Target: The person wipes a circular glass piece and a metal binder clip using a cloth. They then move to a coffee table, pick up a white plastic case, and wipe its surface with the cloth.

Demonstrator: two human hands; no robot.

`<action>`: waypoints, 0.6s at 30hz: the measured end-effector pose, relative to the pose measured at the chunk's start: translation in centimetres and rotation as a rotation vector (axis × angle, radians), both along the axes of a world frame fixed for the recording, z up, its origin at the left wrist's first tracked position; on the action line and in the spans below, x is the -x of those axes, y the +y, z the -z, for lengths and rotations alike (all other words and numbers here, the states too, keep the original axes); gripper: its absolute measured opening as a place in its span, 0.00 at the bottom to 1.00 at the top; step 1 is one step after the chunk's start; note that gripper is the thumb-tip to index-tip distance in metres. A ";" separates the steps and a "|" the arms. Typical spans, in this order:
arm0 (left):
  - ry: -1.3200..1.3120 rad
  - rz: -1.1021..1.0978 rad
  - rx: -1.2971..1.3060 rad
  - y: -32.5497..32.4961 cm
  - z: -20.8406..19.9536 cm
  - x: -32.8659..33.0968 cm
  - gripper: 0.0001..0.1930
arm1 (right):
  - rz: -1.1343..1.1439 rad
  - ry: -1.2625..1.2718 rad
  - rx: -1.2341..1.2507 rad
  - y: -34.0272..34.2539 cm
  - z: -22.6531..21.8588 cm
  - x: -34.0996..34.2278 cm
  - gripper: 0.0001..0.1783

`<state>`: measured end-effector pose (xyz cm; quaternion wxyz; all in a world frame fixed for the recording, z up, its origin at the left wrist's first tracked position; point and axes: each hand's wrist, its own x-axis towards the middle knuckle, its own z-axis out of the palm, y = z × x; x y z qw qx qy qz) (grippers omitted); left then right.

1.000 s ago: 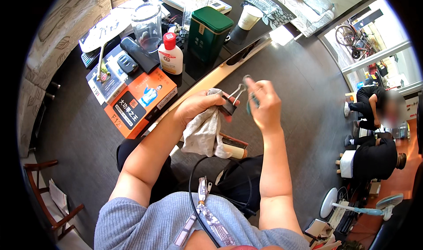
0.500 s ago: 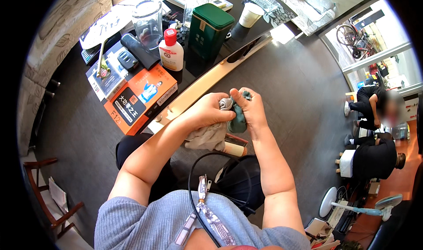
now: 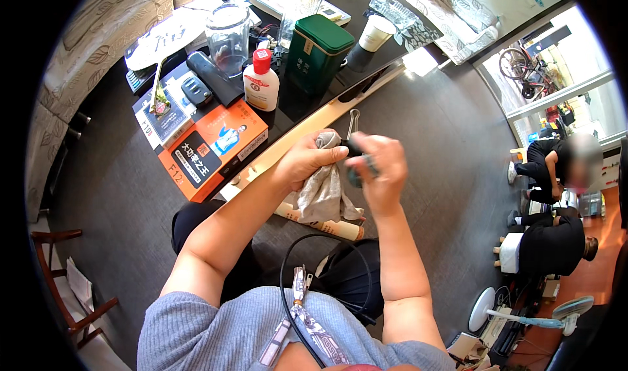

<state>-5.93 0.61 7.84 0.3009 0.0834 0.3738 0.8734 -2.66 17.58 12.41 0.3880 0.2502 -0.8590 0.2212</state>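
My left hand (image 3: pixel 306 160) is closed on a crumpled grey-beige cloth (image 3: pixel 322 198), with the thumb lying across its bunched top and the rest hanging down. Curled and smeared by motion, my right hand (image 3: pixel 386 171) holds a dark green cloth (image 3: pixel 362 168), of which only a part shows. A black binder clip (image 3: pixel 353 124) stands between the hands, its silver wire handle pointing away from me. Its black body is partly hidden by my fingers, and I cannot tell which hand grips it. Below the beige cloth lies a cream-coloured roll (image 3: pixel 340 229).
A black table (image 3: pixel 288 119) ahead carries an orange box (image 3: pixel 219 149), a lotion bottle (image 3: pixel 261 83), a green tin (image 3: pixel 317 54), a glass jar (image 3: pixel 227 41) and a paper cup (image 3: pixel 377 32). A wooden chair (image 3: pixel 59 273) stands left. Two people sit at the far right near a fan (image 3: pixel 482 309).
The binder clip has come into sight between my hands. My right hand has shifted slightly right and turned, while the beige cloth now hangs more freely below my left hand.
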 end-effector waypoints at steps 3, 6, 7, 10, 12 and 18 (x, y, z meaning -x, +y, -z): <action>0.058 -0.012 -0.056 -0.3 -0.4 -0.3 0.10 | -0.014 -0.018 -0.068 -1.0 0.4 -0.3 0.21; 0.059 -0.048 -0.054 -0.3 -1.3 -0.9 0.10 | -0.041 0.101 -0.137 0.0 -0.3 -0.3 0.21; 0.042 -0.061 -0.059 -0.4 -1.1 -0.8 0.10 | 0.001 0.136 -0.119 0.2 -0.7 -0.2 0.16; -0.008 -0.008 -0.084 -1.1 -2.0 -0.7 0.11 | 0.029 0.039 0.023 2.3 0.0 0.7 0.10; -0.059 0.008 -0.121 -1.4 -2.4 -0.7 0.11 | 0.132 -0.474 0.759 1.7 0.8 0.4 0.10; 0.202 -0.064 0.153 -0.4 -1.1 -0.5 0.12 | -0.208 -0.759 1.210 -0.6 -0.2 -0.5 0.18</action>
